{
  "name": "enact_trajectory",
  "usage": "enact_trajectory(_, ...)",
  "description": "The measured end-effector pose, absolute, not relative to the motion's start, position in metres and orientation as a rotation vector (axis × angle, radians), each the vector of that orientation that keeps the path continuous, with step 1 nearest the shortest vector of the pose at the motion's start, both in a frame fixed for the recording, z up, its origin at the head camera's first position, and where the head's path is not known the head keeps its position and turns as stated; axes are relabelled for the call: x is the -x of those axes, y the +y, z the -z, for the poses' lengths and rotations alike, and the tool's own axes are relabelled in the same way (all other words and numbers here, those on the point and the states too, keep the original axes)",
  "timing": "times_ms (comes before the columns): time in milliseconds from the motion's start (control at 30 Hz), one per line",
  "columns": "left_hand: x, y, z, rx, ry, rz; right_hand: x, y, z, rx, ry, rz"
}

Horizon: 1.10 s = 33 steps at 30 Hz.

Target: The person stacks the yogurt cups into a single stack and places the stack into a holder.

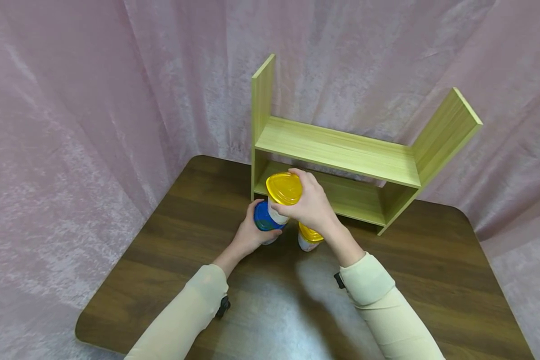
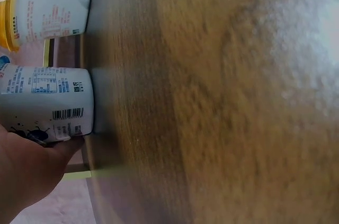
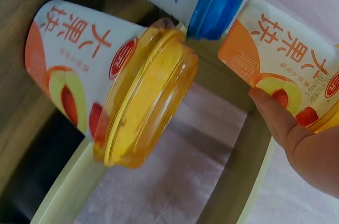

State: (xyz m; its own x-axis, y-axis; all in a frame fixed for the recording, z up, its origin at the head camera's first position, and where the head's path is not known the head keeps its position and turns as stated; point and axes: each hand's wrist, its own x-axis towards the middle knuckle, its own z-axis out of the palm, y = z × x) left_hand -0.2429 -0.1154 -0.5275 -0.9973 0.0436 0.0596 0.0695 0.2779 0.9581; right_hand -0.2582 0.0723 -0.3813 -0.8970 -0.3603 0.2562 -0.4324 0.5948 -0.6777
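Observation:
In the head view, my left hand (image 1: 247, 235) grips a white yogurt cup with a blue lid (image 1: 263, 217), which stands upright on the table. My right hand (image 1: 316, 206) holds a yogurt cup with a yellow lid (image 1: 284, 188), raised so that its base overlaps the blue lid. The right wrist view shows peach pictures and red characters on this held cup (image 3: 286, 57), with its base close to the blue lid (image 3: 220, 9). A second yellow-lidded yogurt cup (image 1: 308, 242) stands on the table under my right wrist, held by neither hand.
A light wooden two-tier shelf (image 1: 337, 150) with tall side panels stands at the back of the dark wooden table (image 1: 171, 235), just behind the cups. Pink curtains (image 1: 184, 75) hang behind the table and along its sides.

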Motion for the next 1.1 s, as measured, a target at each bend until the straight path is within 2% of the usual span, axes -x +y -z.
enact_trajectory(600,0.241,-0.119,0.528,0.165,-2.456,1.9,0.262,0.046,0.386,-0.695,-2.746,-1.171)
enact_trajectory(1100,0.242,-0.117,0.528,0.122,-2.492,1.895,0.247,0.031,0.384,-0.455,-2.843,-0.969)
